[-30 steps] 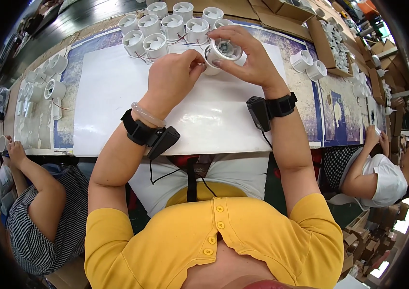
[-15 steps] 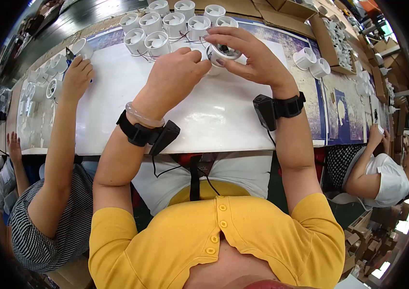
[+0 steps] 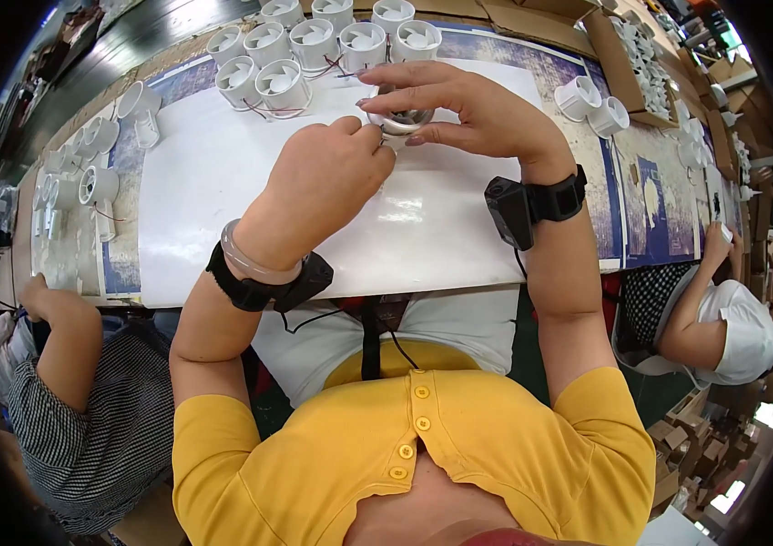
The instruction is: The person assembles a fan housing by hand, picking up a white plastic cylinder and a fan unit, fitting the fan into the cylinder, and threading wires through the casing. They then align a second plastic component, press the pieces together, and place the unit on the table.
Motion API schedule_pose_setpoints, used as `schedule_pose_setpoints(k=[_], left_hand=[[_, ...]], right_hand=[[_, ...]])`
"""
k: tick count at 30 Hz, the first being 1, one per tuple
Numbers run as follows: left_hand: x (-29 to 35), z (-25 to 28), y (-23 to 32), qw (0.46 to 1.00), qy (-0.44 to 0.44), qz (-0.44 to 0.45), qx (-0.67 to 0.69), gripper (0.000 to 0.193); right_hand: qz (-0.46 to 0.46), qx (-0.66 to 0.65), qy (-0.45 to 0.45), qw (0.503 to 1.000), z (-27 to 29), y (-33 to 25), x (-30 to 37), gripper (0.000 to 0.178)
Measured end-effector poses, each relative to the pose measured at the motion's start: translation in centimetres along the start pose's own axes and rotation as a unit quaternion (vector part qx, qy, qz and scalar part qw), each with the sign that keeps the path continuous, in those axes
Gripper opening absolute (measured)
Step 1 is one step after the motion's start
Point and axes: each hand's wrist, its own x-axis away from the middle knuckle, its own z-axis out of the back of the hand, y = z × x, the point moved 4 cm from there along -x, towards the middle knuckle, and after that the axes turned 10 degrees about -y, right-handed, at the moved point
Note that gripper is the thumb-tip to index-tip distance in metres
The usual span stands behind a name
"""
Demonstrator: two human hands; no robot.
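The person's right hand [image 3: 478,109] arches over a round white housing [image 3: 407,126], its grip pinching the housing between the thumb on the near side and the fingers across the top. The left hand [image 3: 327,177] is closed in, fingers curled, with its fingertips at the housing's left side; whether that grip pinches anything is hidden. The housing sits between both hands, above the white sheet [image 3: 432,237] on the surface [image 3: 582,68], though contact with the sheet cannot be made out. Just beyond it, to the left, stands a cluster of white fans [image 3: 282,84] with thin wires. Two white cylinders [image 3: 578,97] lie to the right, near an open cardboard box [image 3: 603,50] of small white parts.
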Motion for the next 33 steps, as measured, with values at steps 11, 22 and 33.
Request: schedule_pose_setpoints(k=[11,22,33], left_hand=[[0.3,0.1,0.6,0.999,-0.015,0.010,-0.029,0.005],[0.7,0.3,1.1,0.999,-0.031,-0.007,-0.008,0.006],[0.8,-0.2,2.3,0.995,-0.100,0.010,-0.024,0.014]], right_hand=[[0.018,-0.016,0.006,1.000,-0.9,0.1,-0.7,0.041],[0.024,0.023,-0.003,0.999,-0.7,-0.7,-0.4,0.047],[0.039,-0.033,-0.022,0.998,-1.3,0.0,-0.7,0.047]])
